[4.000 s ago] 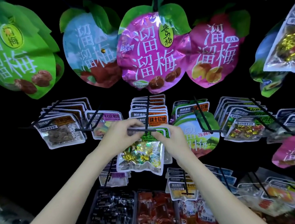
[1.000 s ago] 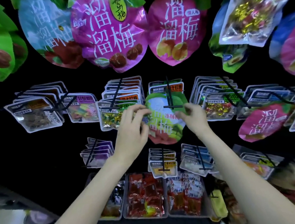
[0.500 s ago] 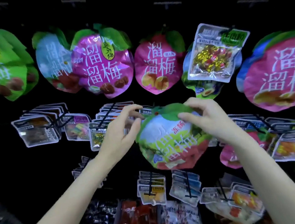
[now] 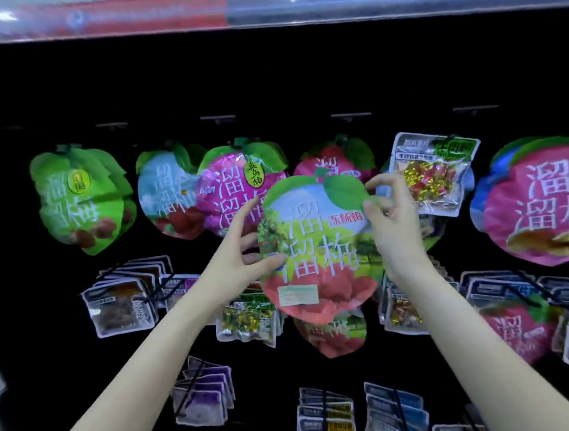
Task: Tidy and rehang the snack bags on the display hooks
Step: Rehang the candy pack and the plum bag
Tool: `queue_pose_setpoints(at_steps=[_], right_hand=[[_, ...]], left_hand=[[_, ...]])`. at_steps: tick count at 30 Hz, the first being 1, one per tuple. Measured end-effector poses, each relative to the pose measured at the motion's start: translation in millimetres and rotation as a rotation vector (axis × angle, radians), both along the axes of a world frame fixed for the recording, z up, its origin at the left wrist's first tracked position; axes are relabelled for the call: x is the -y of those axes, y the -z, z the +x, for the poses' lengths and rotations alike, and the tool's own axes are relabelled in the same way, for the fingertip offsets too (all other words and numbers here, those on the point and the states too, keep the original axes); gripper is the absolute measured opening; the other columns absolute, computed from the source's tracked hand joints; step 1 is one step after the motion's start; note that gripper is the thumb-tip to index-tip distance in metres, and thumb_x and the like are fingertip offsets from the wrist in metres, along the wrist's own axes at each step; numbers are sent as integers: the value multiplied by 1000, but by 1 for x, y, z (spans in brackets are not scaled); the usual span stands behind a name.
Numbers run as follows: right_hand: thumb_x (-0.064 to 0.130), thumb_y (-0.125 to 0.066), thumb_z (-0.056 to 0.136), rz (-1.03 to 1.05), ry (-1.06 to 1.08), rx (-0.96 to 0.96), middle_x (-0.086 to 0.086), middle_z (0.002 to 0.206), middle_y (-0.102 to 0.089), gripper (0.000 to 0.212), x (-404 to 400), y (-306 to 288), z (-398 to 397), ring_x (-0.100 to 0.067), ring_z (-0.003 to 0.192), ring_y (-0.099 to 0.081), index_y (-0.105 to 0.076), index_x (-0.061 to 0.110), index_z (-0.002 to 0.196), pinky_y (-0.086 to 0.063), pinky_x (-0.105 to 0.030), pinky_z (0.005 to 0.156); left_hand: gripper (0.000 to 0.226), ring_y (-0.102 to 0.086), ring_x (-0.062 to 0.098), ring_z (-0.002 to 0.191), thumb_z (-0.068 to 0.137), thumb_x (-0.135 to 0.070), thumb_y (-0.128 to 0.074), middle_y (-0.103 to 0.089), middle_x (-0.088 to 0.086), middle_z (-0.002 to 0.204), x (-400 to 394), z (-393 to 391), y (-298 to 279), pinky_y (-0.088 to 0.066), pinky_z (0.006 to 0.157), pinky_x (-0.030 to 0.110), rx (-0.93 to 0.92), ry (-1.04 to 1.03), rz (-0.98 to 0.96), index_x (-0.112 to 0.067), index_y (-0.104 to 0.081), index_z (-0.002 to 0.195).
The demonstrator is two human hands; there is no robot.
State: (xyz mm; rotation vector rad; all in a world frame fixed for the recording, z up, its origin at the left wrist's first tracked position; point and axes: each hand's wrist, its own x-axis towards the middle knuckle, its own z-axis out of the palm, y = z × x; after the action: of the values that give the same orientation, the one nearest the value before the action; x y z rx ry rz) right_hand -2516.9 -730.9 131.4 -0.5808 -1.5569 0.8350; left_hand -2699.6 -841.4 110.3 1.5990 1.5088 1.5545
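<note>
I hold an apple-shaped snack bag (image 4: 317,247), green and blue above and red below, free of any hook in front of the top row. My left hand (image 4: 241,250) grips its left edge, thumb on the front. My right hand (image 4: 389,213) pinches its upper right edge by the green leaf. Behind it hang a purple plum bag (image 4: 226,193) and a pink bag (image 4: 335,162), partly hidden. A clear candy bag (image 4: 434,171) hangs just right of my right hand.
Black display hooks hold a green bag (image 4: 78,199), a blue bag (image 4: 164,195) and a large pink bag (image 4: 547,206). Lower rows carry flat packets (image 4: 122,301) and a second apple-shaped bag (image 4: 335,334). A shelf edge (image 4: 257,4) runs overhead.
Both hands have lifted the apple-shaped bag off the middle-row hook and raised it in front of the top row. The view has tilted upward, bringing the shelf edge into sight.
</note>
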Motion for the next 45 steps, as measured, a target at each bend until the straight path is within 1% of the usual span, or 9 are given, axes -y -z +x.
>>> queue_pose_setpoints(at_steps=[4,10,14,17,22,26,32,39,45], right_hand=[[9,-51,94,-28,-80,151,16,100,-62,23,2,1,-4,12,89,-54,-63,28,91,-40,-10,76],[27,-73,78,-76,-52,296,22,124,-43,46,6,13,21,0,117,-37,-52,40,116,-32,-33,104],[21,-74,77,100,139,363,9,125,-46,48,8,4,43,-5,117,-43,-52,36,117,-31,-11,96],[21,-74,77,208,147,397,11,122,-46,50,10,-7,43,15,109,-42,-53,33,121,-23,9,82],[19,-68,83,429,28,445,16,118,-42,53,16,-27,-21,23,107,-35,-46,27,130,-21,6,90],[18,-60,90,440,-161,491,4,132,-38,51,25,-36,-98,9,116,-29,-42,20,138,-15,7,91],[17,-64,87,321,-372,429,0,146,-36,56,37,-33,-188,-12,138,-26,-41,26,138,-20,-30,113],[18,-66,86,242,-478,461,11,149,-29,68,53,-14,-242,6,126,-23,-29,30,142,-20,-17,103],[24,-69,83,248,-420,529,8,141,-26,74,60,5,-259,-9,126,-31,-27,26,144,-33,-43,109]], left_hand=[[79,-67,15,95,77,-11,-71,-61,5,121,-4,-12,2,-55,81,29,58,64,35,-47,-31,136],[71,-66,14,98,84,-8,-66,-59,1,122,-29,-5,0,-55,83,32,-43,195,4,-47,-33,133],[69,-48,4,121,87,-11,-65,-35,-30,133,-51,18,-3,-44,101,33,-218,236,29,-42,-29,137],[65,-27,-28,115,86,-20,-67,-25,-44,126,-52,22,-9,-27,98,6,-198,164,146,-42,-30,135],[68,-29,-6,133,80,-30,-72,-31,-32,139,-26,-25,-15,-34,110,34,-148,-57,320,-46,-32,133],[71,-29,-26,118,73,-39,-66,-29,-41,130,12,-88,-19,-34,100,12,-162,-258,312,-45,-33,135],[73,-38,-19,115,73,-28,-72,-32,-42,123,61,-150,-22,-34,108,32,-132,-452,289,-39,-37,136],[78,-36,1,130,75,-20,-74,-32,-16,148,83,-206,-6,-35,109,38,-88,-496,191,-40,-35,140],[73,-52,13,121,68,-22,-75,-43,-18,140,91,-241,10,-46,99,45,77,-472,227,-56,-43,124]])
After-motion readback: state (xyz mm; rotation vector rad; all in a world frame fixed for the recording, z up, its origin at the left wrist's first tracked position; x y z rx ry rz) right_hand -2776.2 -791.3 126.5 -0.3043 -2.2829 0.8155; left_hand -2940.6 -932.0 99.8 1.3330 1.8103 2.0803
